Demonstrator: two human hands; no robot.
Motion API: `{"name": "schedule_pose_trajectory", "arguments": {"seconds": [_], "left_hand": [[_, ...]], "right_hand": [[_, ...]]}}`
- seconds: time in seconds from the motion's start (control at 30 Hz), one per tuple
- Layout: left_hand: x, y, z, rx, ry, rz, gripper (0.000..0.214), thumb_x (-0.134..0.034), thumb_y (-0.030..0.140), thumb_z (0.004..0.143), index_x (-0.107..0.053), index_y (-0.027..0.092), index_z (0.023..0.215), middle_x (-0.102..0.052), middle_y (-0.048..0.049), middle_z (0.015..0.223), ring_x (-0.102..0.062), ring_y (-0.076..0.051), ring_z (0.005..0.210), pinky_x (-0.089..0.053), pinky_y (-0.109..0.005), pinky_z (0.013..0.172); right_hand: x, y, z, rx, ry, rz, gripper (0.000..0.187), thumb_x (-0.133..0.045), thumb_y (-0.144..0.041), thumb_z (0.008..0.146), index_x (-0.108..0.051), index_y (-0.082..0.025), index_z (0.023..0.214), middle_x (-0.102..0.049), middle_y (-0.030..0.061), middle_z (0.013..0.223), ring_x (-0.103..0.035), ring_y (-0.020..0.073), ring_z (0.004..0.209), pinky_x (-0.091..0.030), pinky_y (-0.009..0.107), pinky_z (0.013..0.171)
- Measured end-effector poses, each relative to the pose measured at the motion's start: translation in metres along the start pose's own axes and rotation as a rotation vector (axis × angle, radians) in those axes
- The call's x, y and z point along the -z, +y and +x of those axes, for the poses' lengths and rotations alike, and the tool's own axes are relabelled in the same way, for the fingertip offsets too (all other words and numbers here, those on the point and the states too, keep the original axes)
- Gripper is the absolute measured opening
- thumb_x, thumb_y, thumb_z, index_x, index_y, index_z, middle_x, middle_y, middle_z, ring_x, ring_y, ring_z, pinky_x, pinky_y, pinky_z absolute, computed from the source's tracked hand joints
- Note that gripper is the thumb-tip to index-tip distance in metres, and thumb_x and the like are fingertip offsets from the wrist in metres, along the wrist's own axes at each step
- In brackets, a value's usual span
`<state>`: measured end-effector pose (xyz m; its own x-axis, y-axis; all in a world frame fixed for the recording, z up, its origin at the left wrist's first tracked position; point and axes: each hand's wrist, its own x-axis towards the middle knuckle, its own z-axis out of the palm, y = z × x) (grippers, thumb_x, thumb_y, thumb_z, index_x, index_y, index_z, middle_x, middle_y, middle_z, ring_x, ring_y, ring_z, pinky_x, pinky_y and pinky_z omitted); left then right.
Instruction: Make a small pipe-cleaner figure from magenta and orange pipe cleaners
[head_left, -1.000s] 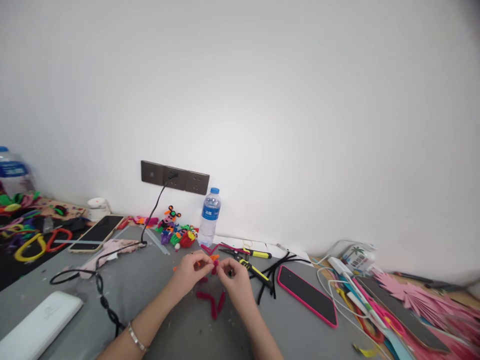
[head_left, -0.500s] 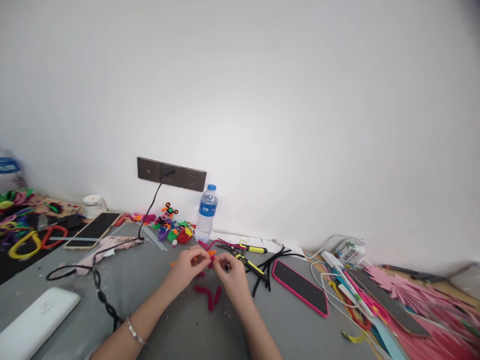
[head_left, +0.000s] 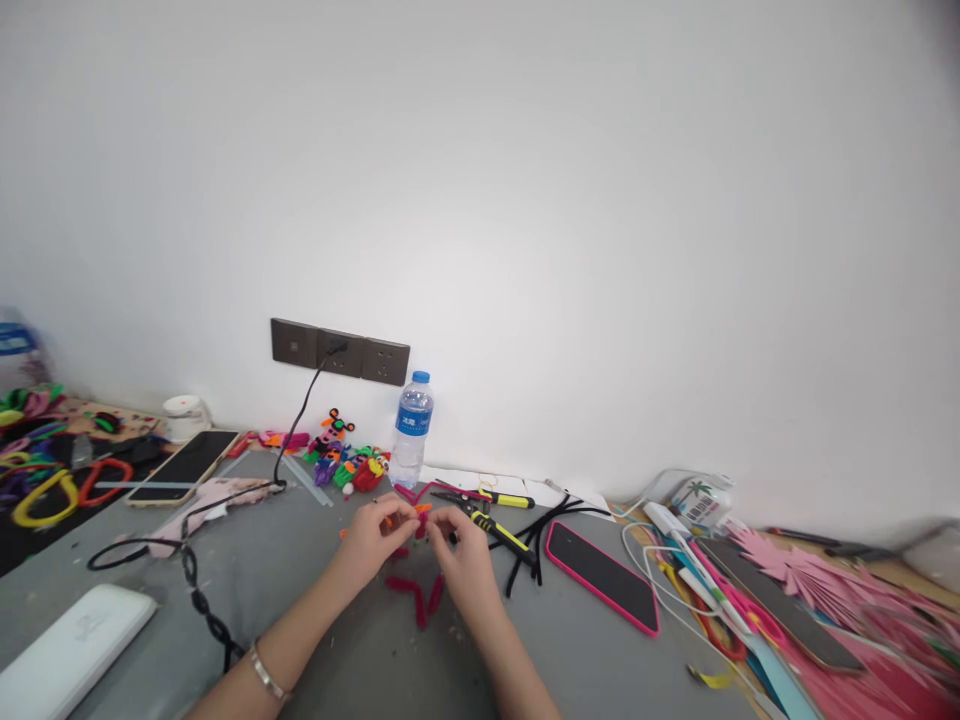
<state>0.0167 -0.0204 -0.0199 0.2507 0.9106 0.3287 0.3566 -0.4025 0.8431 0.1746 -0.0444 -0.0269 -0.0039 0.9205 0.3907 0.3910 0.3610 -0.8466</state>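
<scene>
In the head view, my left hand (head_left: 376, 535) is pinched on a small fuzzy piece of orange and magenta pipe cleaner (head_left: 421, 520), held just above the table. Thumb and index finger of my right hand (head_left: 461, 550) close on the same piece from the other side; the fingertips partly cover it. Below the hands lie bent dark pink pipe cleaner pieces (head_left: 418, 598). Just beyond the right hand are yellow-and-black pliers (head_left: 502, 536), with a long magenta pipe cleaner (head_left: 409, 493) behind the fingers. Black pipe cleaners (head_left: 536, 535) fan out to the right.
A water bottle (head_left: 412, 430) stands by the wall beside several pipe cleaner figures (head_left: 352, 465). A pink-edged phone (head_left: 602, 577) lies to the right, near paper and cables. At left are a white power bank (head_left: 75, 650), a black cord (head_left: 199, 590), another phone (head_left: 184, 467) and scissors (head_left: 45, 500).
The view has shifted very slightly. Both hands stay together on the pipe cleaner piece, with barely any visible finger movement.
</scene>
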Motion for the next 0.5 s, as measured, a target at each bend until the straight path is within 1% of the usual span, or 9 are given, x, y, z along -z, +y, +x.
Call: {"name": "schedule_pose_trajectory", "arguments": {"seconds": [0.2, 0.5], "left_hand": [[0.0007, -0.0011, -0.0002, 0.000, -0.022, -0.003, 0.019, -0.057, 0.030, 0.080, -0.066, 0.017, 0.070, -0.060, -0.0014, 0.070, -0.054, -0.014, 0.062, -0.038, -0.022, 0.055], [-0.0006, 0.0024, -0.0010, -0.009, -0.004, 0.024, 0.018, -0.056, 0.030, 0.080, -0.063, 0.018, 0.069, -0.058, 0.0000, 0.068, -0.051, -0.013, 0.057, -0.037, -0.022, 0.053]], "right_hand": [[0.0003, -0.0016, 0.0006, 0.004, 0.022, -0.024, 0.013, -0.053, -0.017, 0.078, -0.064, -0.018, 0.072, -0.063, 0.0019, 0.067, -0.055, 0.0167, 0.062, -0.043, 0.026, 0.060], [0.0019, -0.0036, 0.0002, -0.027, 0.014, -0.024, 0.012, -0.054, -0.019, 0.079, -0.063, -0.018, 0.071, -0.062, 0.0018, 0.067, -0.055, 0.0171, 0.063, -0.042, 0.026, 0.061]]}}
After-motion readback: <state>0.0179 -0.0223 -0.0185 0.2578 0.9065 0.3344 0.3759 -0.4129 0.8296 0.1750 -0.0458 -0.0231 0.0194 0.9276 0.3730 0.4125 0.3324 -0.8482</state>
